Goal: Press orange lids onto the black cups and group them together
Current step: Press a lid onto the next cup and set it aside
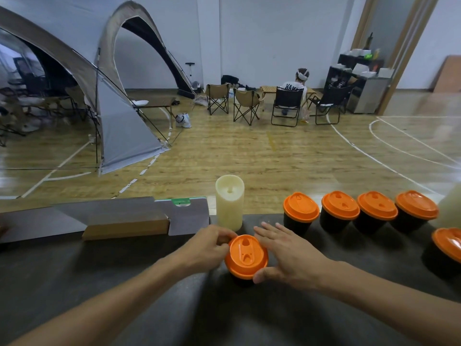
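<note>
An orange lid sits on a black cup in the middle of the dark table; only the cup's lower front shows. My left hand pinches the lid's left rim with its fingertips. My right hand lies beside the lid's right edge, fingers spread flat, thumb touching the rim. Several lidded black cups stand in a row at the back right. One more lidded cup stands nearer at the right edge.
A tall cream pillar candle stands just behind my hands. A flat cardboard box and grey packaging lie at the back left. A pale object is at the far right. Beyond the table are a tent, folding chairs and a seated person.
</note>
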A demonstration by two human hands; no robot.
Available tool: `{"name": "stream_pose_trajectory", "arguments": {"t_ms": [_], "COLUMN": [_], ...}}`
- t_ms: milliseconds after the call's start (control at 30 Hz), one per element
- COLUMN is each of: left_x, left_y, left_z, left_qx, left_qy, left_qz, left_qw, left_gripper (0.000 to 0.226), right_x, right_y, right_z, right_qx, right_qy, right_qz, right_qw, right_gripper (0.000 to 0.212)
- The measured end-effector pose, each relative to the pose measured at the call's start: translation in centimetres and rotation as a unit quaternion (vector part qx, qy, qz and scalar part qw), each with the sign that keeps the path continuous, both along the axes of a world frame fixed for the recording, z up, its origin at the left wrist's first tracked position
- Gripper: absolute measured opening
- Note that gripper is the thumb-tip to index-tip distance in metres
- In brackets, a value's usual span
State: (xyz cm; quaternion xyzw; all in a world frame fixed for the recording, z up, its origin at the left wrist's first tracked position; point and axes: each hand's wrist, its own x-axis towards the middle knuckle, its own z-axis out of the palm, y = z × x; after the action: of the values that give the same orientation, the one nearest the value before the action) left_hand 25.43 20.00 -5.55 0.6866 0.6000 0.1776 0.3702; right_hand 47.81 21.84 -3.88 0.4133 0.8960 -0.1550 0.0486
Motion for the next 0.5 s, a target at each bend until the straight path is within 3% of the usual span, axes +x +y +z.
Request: {"name": "stream_pose_trajectory", "arguments": {"t_ms": [200, 500], "left_x": [0.4, 1.8], "left_y": [2.9, 2.6], "left_z": [1.4, 1.4], "left_qx": [0.049, 0.061], "left_qy": [0.105, 0.083], "left_qz": [-0.035, 0.028], "left_qw": [0.993, 0.994], "left_gripper": [0.017, 0.023], "right_x": [-0.2, -0.3], "right_y": [0.1, 0.0], "right_z": [0.2, 0.5], "right_qx": [-0.012, -0.003], "right_qy": [-0.002, -0.016], "right_qz": [-0.008, -0.003], "right_qw": [1.000, 1.000], "right_gripper": [0.105, 0.103]}}
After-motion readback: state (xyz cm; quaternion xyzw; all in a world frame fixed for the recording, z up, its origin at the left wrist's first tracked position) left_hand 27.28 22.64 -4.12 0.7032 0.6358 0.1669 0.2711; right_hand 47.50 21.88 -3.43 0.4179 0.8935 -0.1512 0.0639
